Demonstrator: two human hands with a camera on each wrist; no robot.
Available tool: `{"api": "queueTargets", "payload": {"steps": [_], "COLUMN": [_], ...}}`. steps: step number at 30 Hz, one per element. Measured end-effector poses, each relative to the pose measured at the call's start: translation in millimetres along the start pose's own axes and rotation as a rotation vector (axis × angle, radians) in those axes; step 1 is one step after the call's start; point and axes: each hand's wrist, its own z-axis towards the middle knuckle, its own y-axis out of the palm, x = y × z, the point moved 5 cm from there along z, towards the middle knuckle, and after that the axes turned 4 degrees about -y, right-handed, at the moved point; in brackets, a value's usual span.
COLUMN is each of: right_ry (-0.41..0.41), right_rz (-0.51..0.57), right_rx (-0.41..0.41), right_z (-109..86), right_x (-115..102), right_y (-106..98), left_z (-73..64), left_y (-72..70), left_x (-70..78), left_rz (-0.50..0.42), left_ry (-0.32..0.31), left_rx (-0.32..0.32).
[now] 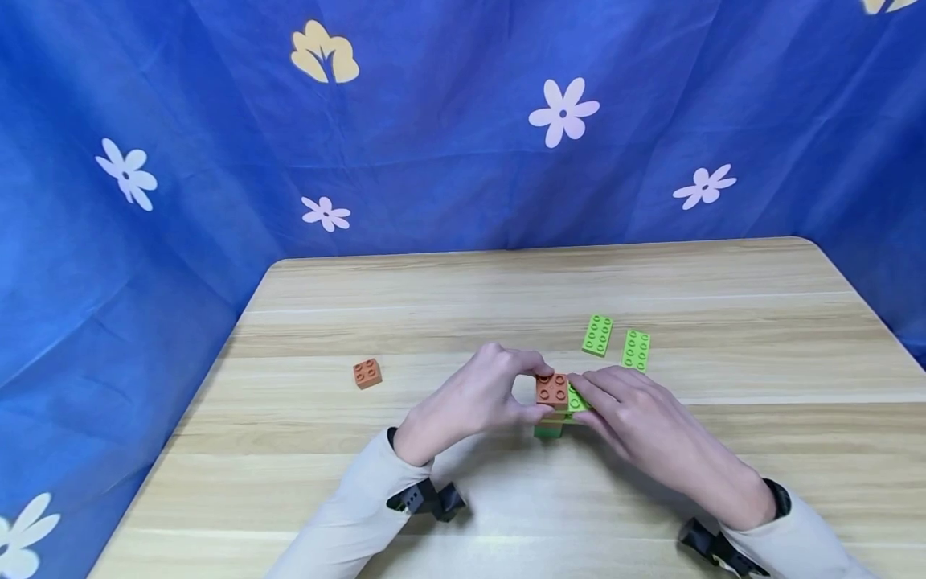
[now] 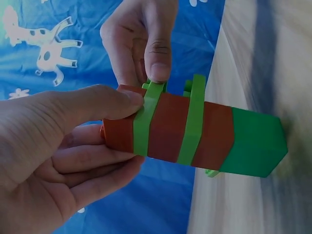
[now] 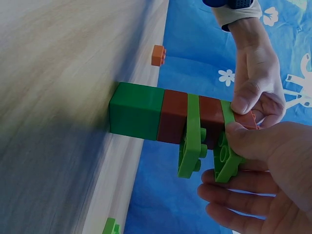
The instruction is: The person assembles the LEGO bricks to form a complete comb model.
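A tower of building bricks stands upright on the table between both hands. Its base is a dark green block (image 3: 136,111); above it brown bricks alternate with two thin light green plates, whose studded ends jut toward the right hand. My left hand (image 1: 477,394) pinches the top brown brick (image 1: 552,392) between thumb and fingers. With thumb and fingers, my right hand (image 1: 637,414) grips the jutting end of the upper green plate (image 3: 228,163). Below that, the lower green plate (image 3: 192,141) sticks out untouched.
Two loose light green plates (image 1: 597,335) lie behind the right hand on the wooden table (image 1: 463,305). One loose orange-brown brick (image 1: 367,373) sits off to the left. A blue curtain (image 1: 448,145) with flower prints hangs behind the table's back edge.
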Motion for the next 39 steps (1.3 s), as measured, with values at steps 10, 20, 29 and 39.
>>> {"api": "queueTargets", "payload": {"steps": [10,20,29,39], "right_ry": [0.006,0.010,0.027,0.039], "right_rz": [0.003,-0.036,-0.066,-0.077], "right_rx": [-0.009,0.015,0.018,-0.049], "right_z": [-0.9,1.4,-11.9,-25.1], "right_x": [0.2,31.9,80.8,103.3], "right_y": [0.8,-24.7,-37.1,-22.2], "left_z": [-9.9,-15.0,-19.6,-25.2], "left_y": [8.0,11.3,10.5,6.9], "left_x": [-13.0,-18.0,-17.1,-17.7], "left_rz": [-0.147,-0.168,-0.147,-0.135], "left_ry": [0.005,-0.014,0.010,0.016], "left_rx": [0.102,0.166,0.207,0.222]}}
